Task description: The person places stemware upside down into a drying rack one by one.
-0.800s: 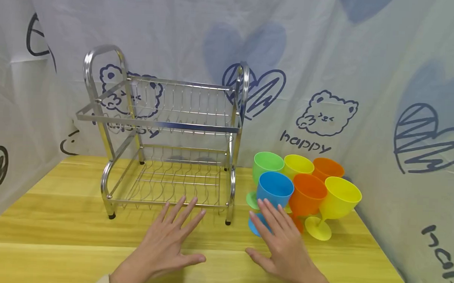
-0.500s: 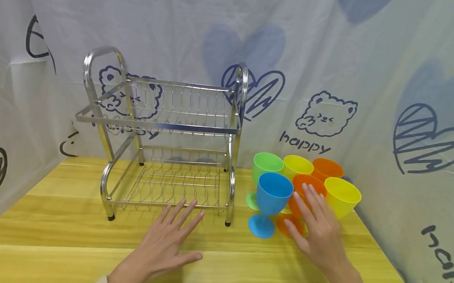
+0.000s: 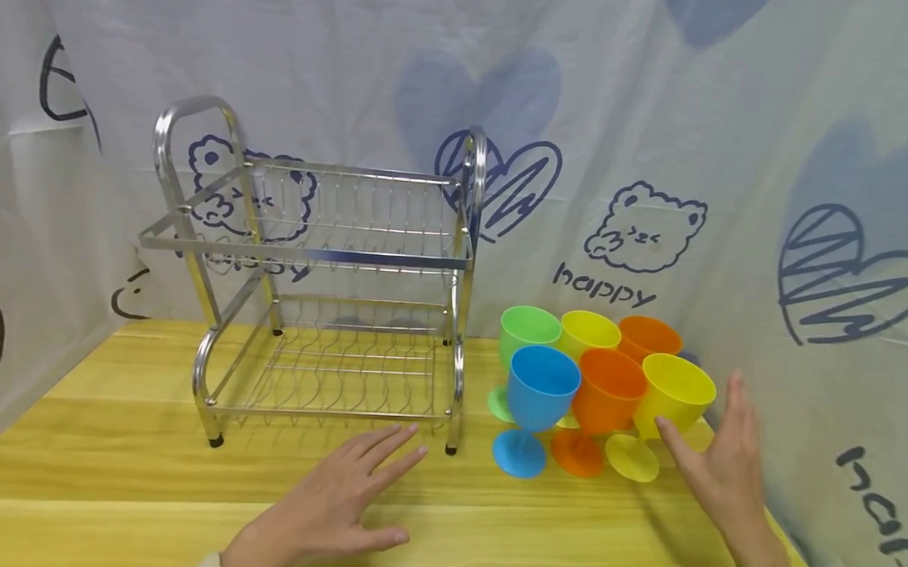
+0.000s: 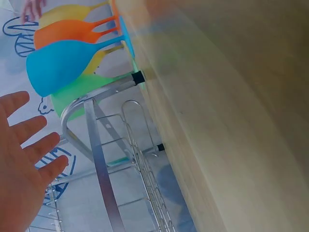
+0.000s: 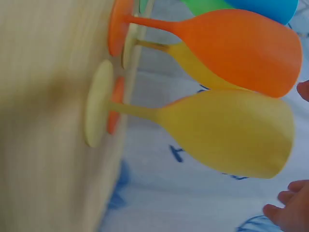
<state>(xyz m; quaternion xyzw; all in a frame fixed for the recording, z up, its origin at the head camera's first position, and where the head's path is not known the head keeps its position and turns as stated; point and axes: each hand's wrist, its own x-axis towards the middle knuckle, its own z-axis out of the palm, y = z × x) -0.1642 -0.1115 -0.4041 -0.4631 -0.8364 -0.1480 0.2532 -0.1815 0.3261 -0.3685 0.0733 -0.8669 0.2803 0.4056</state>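
Note:
In the head view my right hand (image 3: 729, 464) is at the front yellow goblet (image 3: 675, 395), thumb near its bowl on the left and fingers spread to its right. The right wrist view shows that yellow goblet (image 5: 227, 130) upright on the table, with fingertips apart from its bowl. Left of it stand a front orange goblet (image 3: 609, 393) and a blue goblet (image 3: 542, 391). Behind them are a green goblet (image 3: 527, 329), another yellow goblet (image 3: 589, 332) and another orange goblet (image 3: 650, 336). My left hand (image 3: 334, 504) hovers with straight, spread fingers in front of the metal rack, holding nothing.
A two-tier chrome dish rack (image 3: 305, 253) stands left of the goblets on the wooden table (image 3: 103, 455). A white printed curtain (image 3: 387, 56) hangs behind and along both sides, close to the table's right edge (image 3: 797, 562).
My right hand has moved right, from in front of the blue goblet past the front orange one to the front yellow goblet. The left hand has stayed nearly in place; the view has shifted slightly.

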